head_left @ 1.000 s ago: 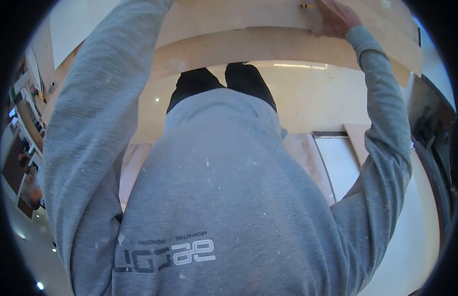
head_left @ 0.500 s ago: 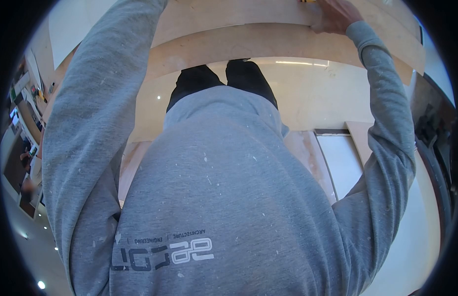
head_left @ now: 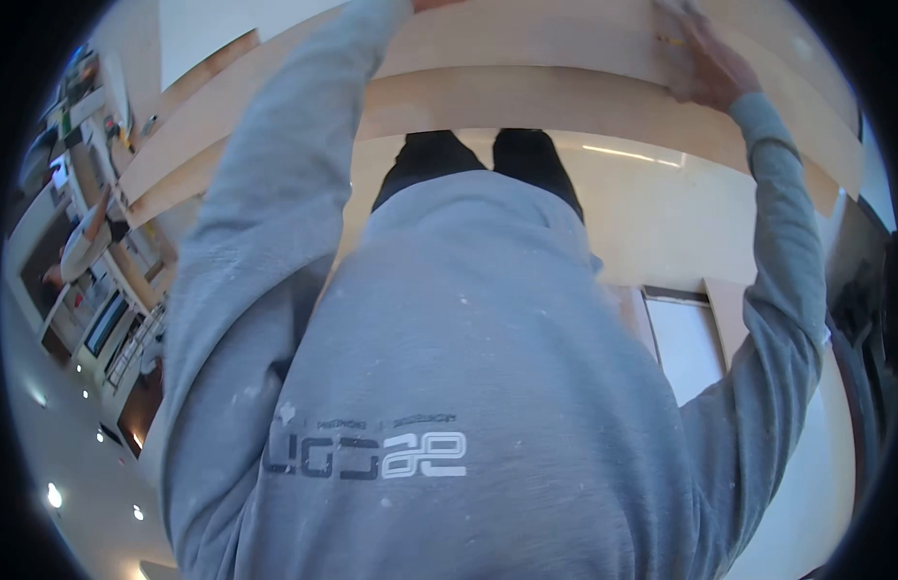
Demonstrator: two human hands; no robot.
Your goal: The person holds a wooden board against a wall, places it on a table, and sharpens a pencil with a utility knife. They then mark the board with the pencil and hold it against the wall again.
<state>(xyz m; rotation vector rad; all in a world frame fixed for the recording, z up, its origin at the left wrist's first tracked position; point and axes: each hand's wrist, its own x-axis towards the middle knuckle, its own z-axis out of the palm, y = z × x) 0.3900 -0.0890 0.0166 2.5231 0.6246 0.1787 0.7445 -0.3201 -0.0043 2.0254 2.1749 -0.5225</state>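
A long, pale wooden board point(head_left: 565, 99) lies across the top of the view in front of my legs, with a second pale wood surface point(head_left: 526, 39) beyond its edge. Over that surface, on the right, is my right hand point(head_left: 708, 68), smeared by motion, its fingers bent. A small yellow thing point(head_left: 670, 41) shows by the fingers, too small to name. At the top edge only a sliver of my left hand point(head_left: 437, 4) is visible above the wood; its fingers are cut off by the frame.
On the left, another person point(head_left: 85, 246) is beside benches with tools and clutter. A white sheet point(head_left: 202, 43) lies at the upper left. Behind me on the right are a white panel in a dark frame point(head_left: 683, 333) and black material point(head_left: 860, 251).
The view has swung, shifting the boards and my body rightward and down in the frame. My right hand and the yellow thing sit lower and further right. Part of my left hand now shows.
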